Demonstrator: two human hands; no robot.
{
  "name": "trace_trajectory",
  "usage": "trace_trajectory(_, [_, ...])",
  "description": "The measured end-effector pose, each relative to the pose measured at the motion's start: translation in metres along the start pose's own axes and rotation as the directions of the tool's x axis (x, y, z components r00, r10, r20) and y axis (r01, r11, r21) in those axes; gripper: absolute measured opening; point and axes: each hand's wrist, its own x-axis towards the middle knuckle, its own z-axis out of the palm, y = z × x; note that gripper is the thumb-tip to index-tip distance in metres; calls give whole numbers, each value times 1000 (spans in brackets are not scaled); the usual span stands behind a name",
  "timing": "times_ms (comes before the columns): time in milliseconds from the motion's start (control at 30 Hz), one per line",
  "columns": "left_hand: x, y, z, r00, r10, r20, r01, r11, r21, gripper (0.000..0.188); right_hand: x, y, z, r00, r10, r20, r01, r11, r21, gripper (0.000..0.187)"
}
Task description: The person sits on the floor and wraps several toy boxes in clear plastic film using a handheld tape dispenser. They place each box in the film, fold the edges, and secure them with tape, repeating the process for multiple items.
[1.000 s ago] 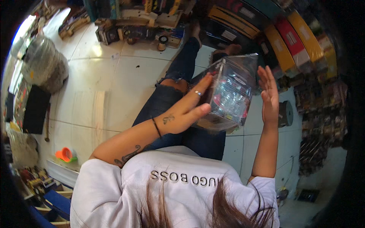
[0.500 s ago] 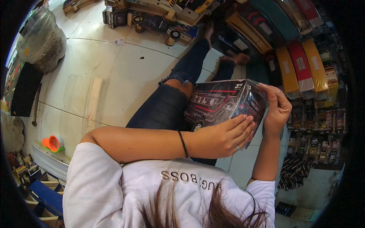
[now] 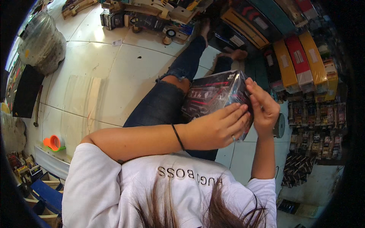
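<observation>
Apparently the step is smoothing clear film point(image 3: 232, 97) over the dark box point(image 3: 207, 95) beside the left knee point(image 3: 178, 83), left hand point(image 3: 218, 127) laid open on its end, right hand point(image 3: 264, 110) at its corner, pinching or not unclear, and next calls for even pressure.

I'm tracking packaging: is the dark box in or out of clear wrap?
In: glossy, reflective clear wrap shows over the dark box.
</observation>
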Motion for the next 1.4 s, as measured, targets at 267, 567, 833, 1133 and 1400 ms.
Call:
trace_trajectory(267, [20,-7,-21,978,-195,78,200,978,-56,79,-36,-40,17,998,66,24,-63,994,-92,42])
trace_trajectory(567, [21,8,-28,910,-143,389,86,983,159,77,-148,111,21,509,639,-576,-695,701,164,48])
trace_trajectory(833, [13,20,-20,945,-118,304,16,948,317,57,-286,254,104,289,953,-87,-925,255,-280,58])
trace_trajectory(1133, [12,21,-14,949,-89,303,-25,936,351,56,-55,23,-97,933,243,-264,-185,957,224,52])
trace_trajectory(1400, [6,24,-16,958,-43,284,-60,936,346,50,158,-155,-47,344,234,910,198,929,-313,28])
